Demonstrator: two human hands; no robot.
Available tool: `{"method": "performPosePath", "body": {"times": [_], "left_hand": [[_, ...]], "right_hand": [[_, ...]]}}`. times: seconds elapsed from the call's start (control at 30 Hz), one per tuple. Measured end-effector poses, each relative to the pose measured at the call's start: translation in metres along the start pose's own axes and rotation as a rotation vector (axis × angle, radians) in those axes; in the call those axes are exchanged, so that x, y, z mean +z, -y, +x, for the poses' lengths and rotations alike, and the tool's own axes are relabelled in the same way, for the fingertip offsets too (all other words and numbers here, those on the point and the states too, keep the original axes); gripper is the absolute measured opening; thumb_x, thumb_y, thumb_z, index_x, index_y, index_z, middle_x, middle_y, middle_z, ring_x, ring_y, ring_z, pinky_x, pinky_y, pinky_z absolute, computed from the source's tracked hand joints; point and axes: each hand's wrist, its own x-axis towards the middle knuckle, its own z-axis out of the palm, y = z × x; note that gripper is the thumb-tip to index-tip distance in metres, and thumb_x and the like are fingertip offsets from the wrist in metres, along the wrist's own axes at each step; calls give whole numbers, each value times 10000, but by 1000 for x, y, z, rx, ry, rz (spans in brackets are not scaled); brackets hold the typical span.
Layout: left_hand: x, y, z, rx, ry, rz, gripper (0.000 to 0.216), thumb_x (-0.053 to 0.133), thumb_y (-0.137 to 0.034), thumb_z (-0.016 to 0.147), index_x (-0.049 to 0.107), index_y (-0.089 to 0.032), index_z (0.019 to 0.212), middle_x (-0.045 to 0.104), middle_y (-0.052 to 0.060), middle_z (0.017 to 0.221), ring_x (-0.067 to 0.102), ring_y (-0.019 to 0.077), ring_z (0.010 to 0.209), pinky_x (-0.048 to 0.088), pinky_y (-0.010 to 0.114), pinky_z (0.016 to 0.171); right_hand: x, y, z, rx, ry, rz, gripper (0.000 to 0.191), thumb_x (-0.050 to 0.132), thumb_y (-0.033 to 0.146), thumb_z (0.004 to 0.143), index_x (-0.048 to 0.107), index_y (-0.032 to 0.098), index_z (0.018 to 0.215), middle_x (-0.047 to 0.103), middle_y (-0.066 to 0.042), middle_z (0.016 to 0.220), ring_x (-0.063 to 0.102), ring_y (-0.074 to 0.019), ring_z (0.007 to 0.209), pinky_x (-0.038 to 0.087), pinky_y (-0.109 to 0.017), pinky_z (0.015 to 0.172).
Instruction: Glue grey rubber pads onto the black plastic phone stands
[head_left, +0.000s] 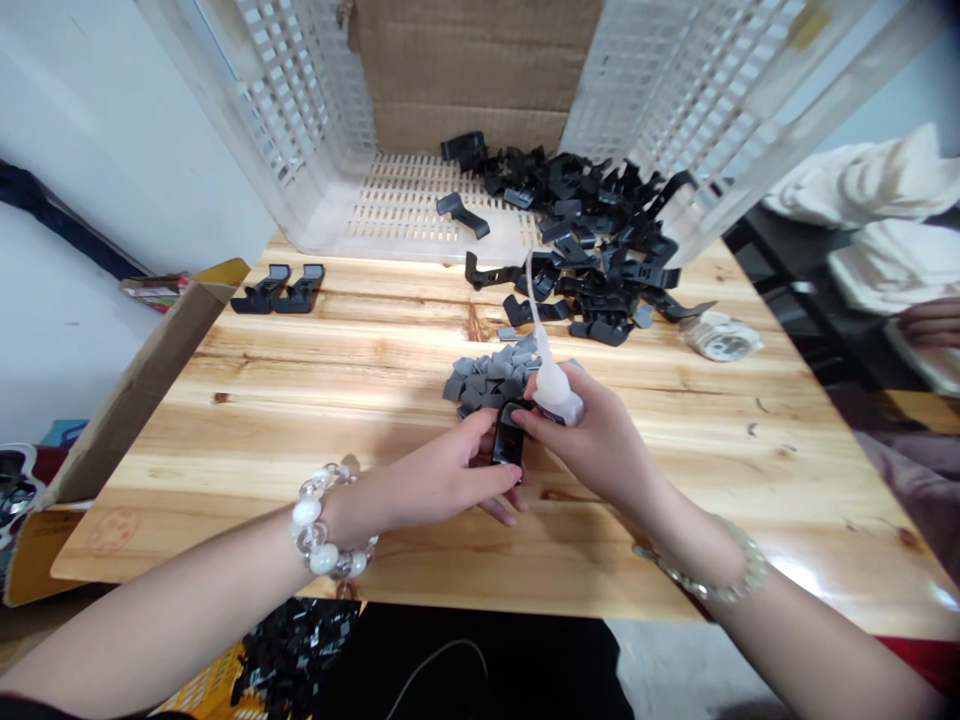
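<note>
One clip (509, 440) sits near the middle, held in the left hand (450, 465) — likely to steady it. Right hand (604, 435) grips a bottle (556, 392), spout (538, 320) up, perhaps against drips. Grey pads (487, 378) lie just beyond — presumably for reach.

Bottle (553, 386) wht – clip (508, 440) blk – pcs (487, 380) gry, tabletop (360, 370) brn-streaked.
</note>
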Motion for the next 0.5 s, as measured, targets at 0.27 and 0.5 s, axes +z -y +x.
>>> {"method": "performPosePath", "body": {"times": [0.27,0.5], "left_hand": [[-1,0,-1,21,13,12,306,561,-213,908,414,-175,1173,565,44,930,673,168,856,610,333,742],[-2,1,-1,28,28,-6,250,569,-226,907,428,-177,1107,582,43,921,670,168,857,604,334,743]], "right_hand": [[-2,-2,2,35,50,65,122,687,216,739,601,204,826,627,-14,834,577,-204,820,436,-359,766],[-2,1,2,35,56,23,108,679,212,747,600,201,819,631,-5,809,577,-193,794,435,-339,740]]}}
